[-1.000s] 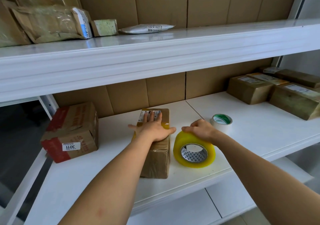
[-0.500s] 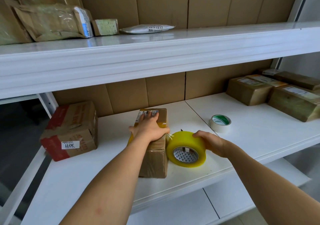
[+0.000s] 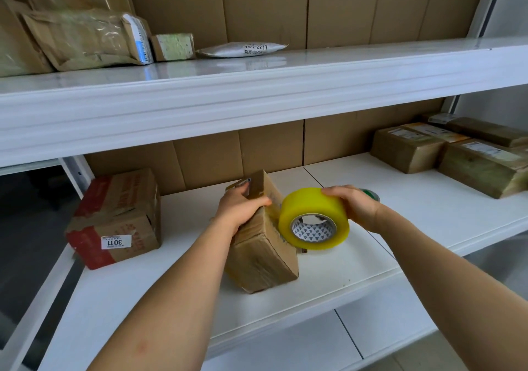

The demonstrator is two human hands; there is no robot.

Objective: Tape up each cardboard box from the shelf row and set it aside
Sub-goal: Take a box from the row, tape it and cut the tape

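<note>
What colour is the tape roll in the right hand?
Yellow tape roll, patterned white core; head view.

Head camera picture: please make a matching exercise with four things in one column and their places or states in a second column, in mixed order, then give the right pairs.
Things:
1. small brown cardboard box
2. yellow roll of packing tape
3. red-and-brown cardboard box with label 3011
4. white padded mailer bag

Places or states:
A. lies on the upper shelf
B. tilted up, gripped by the left hand
C. stands untouched at the left of the lower shelf
D. held by the right hand

Pairs: 1-B, 2-D, 3-C, 4-A
</note>
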